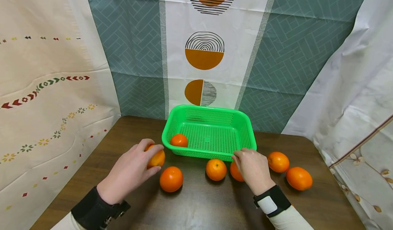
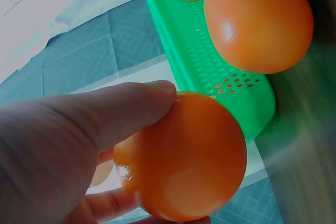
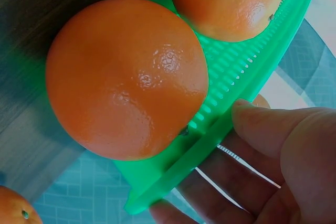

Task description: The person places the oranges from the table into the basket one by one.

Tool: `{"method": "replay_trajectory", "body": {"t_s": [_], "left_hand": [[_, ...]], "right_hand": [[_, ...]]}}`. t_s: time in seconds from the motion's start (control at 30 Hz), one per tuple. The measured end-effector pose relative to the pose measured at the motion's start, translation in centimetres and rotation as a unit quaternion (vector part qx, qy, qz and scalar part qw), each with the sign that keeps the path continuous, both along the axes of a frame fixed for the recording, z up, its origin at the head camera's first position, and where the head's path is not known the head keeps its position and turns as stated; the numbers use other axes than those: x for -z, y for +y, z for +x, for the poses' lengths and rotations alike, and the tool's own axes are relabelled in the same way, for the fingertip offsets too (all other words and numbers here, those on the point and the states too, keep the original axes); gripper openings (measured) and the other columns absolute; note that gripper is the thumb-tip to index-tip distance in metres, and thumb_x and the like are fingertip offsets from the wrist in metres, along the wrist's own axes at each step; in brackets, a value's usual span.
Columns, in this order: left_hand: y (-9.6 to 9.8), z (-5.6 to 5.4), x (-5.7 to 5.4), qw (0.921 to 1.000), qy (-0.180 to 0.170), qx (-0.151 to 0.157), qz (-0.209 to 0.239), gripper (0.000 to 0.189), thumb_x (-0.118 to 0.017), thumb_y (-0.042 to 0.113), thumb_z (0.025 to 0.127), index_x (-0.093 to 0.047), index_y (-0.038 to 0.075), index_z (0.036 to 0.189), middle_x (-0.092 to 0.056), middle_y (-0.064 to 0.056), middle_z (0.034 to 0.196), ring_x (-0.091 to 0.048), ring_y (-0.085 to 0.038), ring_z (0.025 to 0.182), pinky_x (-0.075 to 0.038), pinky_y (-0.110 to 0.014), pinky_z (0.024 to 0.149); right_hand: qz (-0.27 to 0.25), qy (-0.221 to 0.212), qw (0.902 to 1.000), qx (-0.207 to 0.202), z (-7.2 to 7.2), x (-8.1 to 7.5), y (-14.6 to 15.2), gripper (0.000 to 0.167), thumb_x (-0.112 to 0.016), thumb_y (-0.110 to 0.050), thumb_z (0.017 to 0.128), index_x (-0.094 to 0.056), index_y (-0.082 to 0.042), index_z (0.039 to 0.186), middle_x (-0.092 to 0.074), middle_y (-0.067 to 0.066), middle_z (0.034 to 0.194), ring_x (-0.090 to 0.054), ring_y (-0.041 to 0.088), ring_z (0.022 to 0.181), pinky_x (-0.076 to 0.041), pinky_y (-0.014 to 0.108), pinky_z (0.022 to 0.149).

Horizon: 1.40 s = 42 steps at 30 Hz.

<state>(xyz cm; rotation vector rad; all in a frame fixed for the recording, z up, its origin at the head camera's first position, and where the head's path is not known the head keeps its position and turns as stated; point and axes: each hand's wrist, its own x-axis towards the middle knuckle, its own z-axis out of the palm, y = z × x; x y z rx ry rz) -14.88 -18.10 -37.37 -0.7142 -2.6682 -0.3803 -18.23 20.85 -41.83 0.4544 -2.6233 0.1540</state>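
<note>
My left hand (image 1: 132, 170) grips an orange (image 1: 157, 159) just outside the front left corner of a green plastic basket (image 1: 247, 138). Thumb and fingers wrap the fruit's sides, and the left wrist view shows its round face (image 2: 184, 161) in front of the basket (image 2: 181, 45). Inside the basket, one orange (image 1: 179, 140) lies at the left front. With my right hand (image 1: 253, 172) I pinch the basket's front rim (image 3: 184, 169) near its right corner. An orange (image 1: 236, 172) sits partly hidden beside that hand.
On the brown wooden table (image 1: 199, 209), one orange (image 1: 171, 179) lies by my left hand and another (image 1: 216, 169) before the basket's middle. Two more oranges, one (image 1: 278, 161) behind the other (image 1: 299, 178), lie to the right. A patterned curtain (image 1: 135, 52) hangs behind the basket.
</note>
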Motion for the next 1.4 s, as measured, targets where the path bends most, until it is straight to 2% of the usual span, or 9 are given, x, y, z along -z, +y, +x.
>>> {"method": "replay_trajectory", "body": {"t_s": [0.27,0.53,0.7,1.4], "left_hand": [[0.2,-0.9,-0.4,0.9998,0.015,0.005,0.011,0.060,-0.103,0.020,0.080,-0.073,0.011,0.131,-0.063,-0.014,0.125,-0.065,-0.028,0.095,-0.061,-0.043,0.076],[0.5,-1.8,-0.8,0.9998,0.006,0.001,0.022,0.058,-0.101,0.021,0.083,-0.074,0.009,0.133,-0.062,-0.016,0.128,-0.065,-0.029,0.096,-0.062,-0.042,0.074],[0.6,-2.4,-1.0,0.9996,0.014,0.001,0.025,0.057,-0.100,0.020,0.084,-0.073,0.009,0.133,-0.062,-0.016,0.128,-0.065,-0.030,0.096,-0.061,-0.043,0.073],[0.9,-4.9,-1.2,0.9990,0.025,-0.003,0.036,0.059,-0.098,0.020,0.087,-0.072,0.007,0.138,-0.060,-0.020,0.133,-0.065,-0.037,0.102,-0.063,-0.048,0.079]], "right_hand": [[0.003,-0.002,1.0000,0.003,-0.1,0.0,0.0,0.011,-0.092,-0.018,0.092,-0.085,-0.012,0.097,-0.072,0.003,0.081,-0.069,0.025,0.068,-0.056,0.039,0.053],[0.001,-0.003,1.0000,0.005,-0.1,0.1,0.0,0.010,-0.092,-0.018,0.092,-0.085,-0.012,0.096,-0.072,0.002,0.081,-0.069,0.025,0.068,-0.055,0.039,0.051],[-0.001,-0.005,1.0000,0.006,-0.2,0.1,0.0,0.010,-0.092,-0.017,0.092,-0.085,-0.013,0.096,-0.071,0.002,0.080,-0.068,0.025,0.068,-0.054,0.038,0.052],[0.001,-0.010,0.9999,0.004,-0.1,0.0,0.0,0.011,-0.092,-0.018,0.093,-0.085,-0.011,0.097,-0.074,0.003,0.083,-0.070,0.025,0.070,-0.056,0.039,0.054]]}}
